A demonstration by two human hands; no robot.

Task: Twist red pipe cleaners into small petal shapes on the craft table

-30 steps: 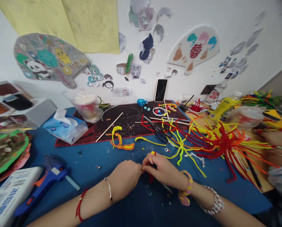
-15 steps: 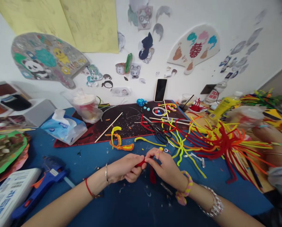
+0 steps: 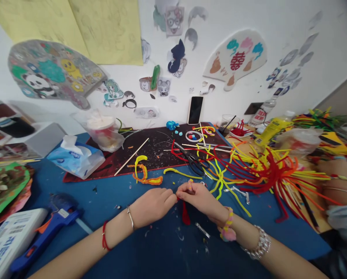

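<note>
My left hand [image 3: 154, 206] and my right hand [image 3: 199, 198] meet fingertip to fingertip above the blue tabletop. Both are closed around a small red piece that shows only as a sliver between the fingers. A red strip [image 3: 185, 214] is visible just under my right hand's fingers; whether it joins the held piece I cannot tell. Behind the hands are an orange and yellow twisted shape [image 3: 147, 179], black-handled scissors [image 3: 195, 162] and yellow-green pipe cleaners [image 3: 220, 176].
A blue glue gun [image 3: 53, 228] and a white box [image 3: 12, 240] are at the left, near a tissue pack [image 3: 76, 155]. Red, orange and yellow pipe cleaners [image 3: 273, 174] spread at the right, beside another person's arm [image 3: 340, 176]. A phone [image 3: 196, 110] leans on the wall.
My left hand has turned over so its back shows, and its fingers cover more of the red piece. The view has shifted slightly, and more of the red strip shows.
</note>
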